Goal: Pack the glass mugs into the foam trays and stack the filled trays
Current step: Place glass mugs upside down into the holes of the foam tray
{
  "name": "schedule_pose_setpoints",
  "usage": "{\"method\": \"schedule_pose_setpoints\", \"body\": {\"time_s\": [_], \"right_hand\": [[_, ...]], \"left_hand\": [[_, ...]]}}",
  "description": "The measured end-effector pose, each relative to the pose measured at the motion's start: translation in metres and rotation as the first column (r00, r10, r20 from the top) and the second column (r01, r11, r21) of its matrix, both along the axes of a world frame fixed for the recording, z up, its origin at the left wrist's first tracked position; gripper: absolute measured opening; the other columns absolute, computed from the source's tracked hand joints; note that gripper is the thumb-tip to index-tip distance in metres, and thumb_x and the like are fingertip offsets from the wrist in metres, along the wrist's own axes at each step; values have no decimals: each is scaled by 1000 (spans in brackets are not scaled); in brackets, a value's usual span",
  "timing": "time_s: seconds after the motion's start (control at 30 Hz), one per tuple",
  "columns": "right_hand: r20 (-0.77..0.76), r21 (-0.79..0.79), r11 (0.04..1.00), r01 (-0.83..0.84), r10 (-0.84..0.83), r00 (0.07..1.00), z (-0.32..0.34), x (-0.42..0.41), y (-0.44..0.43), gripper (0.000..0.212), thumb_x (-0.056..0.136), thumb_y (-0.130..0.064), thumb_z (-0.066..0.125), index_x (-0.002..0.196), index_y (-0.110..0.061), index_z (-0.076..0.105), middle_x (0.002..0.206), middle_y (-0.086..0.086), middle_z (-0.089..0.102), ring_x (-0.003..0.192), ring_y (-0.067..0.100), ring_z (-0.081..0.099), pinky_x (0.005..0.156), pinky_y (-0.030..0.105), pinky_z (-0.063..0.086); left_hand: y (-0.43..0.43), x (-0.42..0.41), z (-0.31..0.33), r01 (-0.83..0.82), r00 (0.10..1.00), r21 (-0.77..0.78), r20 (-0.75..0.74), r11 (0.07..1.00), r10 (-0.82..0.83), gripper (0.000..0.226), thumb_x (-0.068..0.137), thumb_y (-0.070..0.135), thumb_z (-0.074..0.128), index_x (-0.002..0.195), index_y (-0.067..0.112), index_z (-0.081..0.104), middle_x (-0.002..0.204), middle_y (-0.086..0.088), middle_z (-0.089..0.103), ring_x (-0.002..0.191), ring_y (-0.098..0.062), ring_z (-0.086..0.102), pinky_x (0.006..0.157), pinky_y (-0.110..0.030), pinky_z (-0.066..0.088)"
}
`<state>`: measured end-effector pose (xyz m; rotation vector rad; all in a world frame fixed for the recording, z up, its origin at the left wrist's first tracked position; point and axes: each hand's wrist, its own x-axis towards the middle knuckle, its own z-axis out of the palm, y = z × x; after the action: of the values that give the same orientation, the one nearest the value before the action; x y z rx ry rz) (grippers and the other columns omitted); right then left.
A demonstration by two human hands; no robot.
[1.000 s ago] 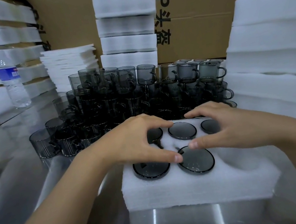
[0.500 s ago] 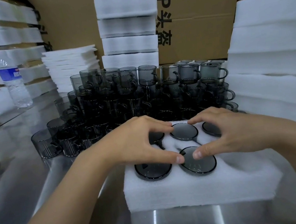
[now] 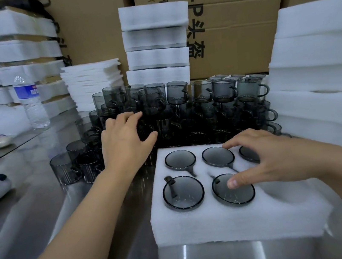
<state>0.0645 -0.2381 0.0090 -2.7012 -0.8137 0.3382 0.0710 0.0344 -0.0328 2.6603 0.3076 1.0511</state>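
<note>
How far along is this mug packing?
Done: five smoky grey glass mugs sit in the white foam tray. In hand: the left hand reaches for the loose mugs; the right hand spreads over the tray. Left: its front-right pocket empty, tray unstacked.

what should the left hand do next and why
Probably close the left hand round a mug in the loose pile and carry it to the foam tray. The hand is open over the pile, holding nothing, and the tray's front right pocket looks empty beside five seated mugs.
</note>
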Motion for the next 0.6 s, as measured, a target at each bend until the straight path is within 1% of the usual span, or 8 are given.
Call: {"method": "schedule_pose_setpoints", "body": {"time_s": [0.07, 0.17, 0.23, 0.33, 0.37, 0.43, 0.5, 0.6], "right_hand": [[0, -1, 1000, 0, 0, 1000, 0, 0, 0, 103, 39, -85, 54, 134, -49, 33, 130, -29, 24, 126, -2, 21, 104, 25, 28], [7, 1, 1000, -7, 7, 1000, -2, 1, 0, 104, 39, -86, 53, 134, -49, 32, 128, -30, 23, 124, -3, 21, 105, 25, 27], [9, 1, 1000, -9, 9, 1000, -2, 2, 0, 105, 38, -87, 53, 134, -50, 32, 128, -31, 22, 124, -4, 20, 107, 26, 27], [2, 6, 1000, -5, 5, 1000, -3, 3, -1, 105, 39, -87, 54, 134, -50, 32, 127, -30, 22, 124, -4, 19, 107, 27, 27], [1, 6, 1000, -7, 7, 1000, -3, 3, -1, 104, 40, -87, 54, 135, -50, 32, 127, -30, 22, 124, -4, 19, 107, 27, 27], [0, 6, 1000, -9, 9, 1000, -3, 3, -2, 104, 39, -87, 54, 134, -50, 31, 126, -31, 22, 123, -4, 19, 105, 25, 27], [1, 6, 1000, -7, 7, 1000, -3, 3, -1, 104, 39, -87, 54, 134, -50, 32, 126, -31, 22, 123, -4, 20, 103, 24, 27], [3, 5, 1000, -7, 7, 1000, -3, 3, -1, 104, 39, -86, 53, 134, -49, 32, 126, -30, 22, 125, -3, 20, 106, 26, 27]], "left_hand": [[0, 2, 1, 5, 1000, -12, 16, 1000, -4, 56, 88, 50, 56, 136, 22, 50, 137, 1, 50, 122, -26, 38, 99, -39, 31], [-5, 8, 13, 54, 993, -42, 106, 998, -50, 47, 94, 41, 50, 136, 21, 50, 139, 3, 49, 123, -26, 39, 98, -38, 31], [-7, 17, 26, 70, 989, 38, 125, 997, -74, 46, 96, 32, 48, 140, 19, 45, 144, 3, 45, 123, -28, 39, 99, -40, 30], [-12, 31, 49, 89, 994, 92, 62, 992, -95, 45, 98, 25, 45, 142, 17, 41, 147, 1, 42, 125, -32, 37, 99, -43, 30], [-13, 36, 54, 93, 995, 92, 27, 991, -96, 42, 98, 24, 45, 139, 16, 45, 143, -2, 47, 125, -32, 37, 98, -44, 30], [-17, 42, 59, 99, 995, 102, -30, 990, -96, 33, 97, 26, 46, 126, 15, 56, 127, -7, 59, 121, -31, 41, 93, -42, 31], [-18, 45, 59, 111, 993, 79, -36, 991, -109, 30, 95, 30, 51, 118, 16, 62, 117, -7, 65, 117, -30, 46, 90, -39, 33], [-19, 44, 56, 142, 989, 58, -38, 988, -140, 45, 87, 40, 65, 126, 19, 59, 123, -5, 63, 119, -29, 48, 96, -40, 36]]}}
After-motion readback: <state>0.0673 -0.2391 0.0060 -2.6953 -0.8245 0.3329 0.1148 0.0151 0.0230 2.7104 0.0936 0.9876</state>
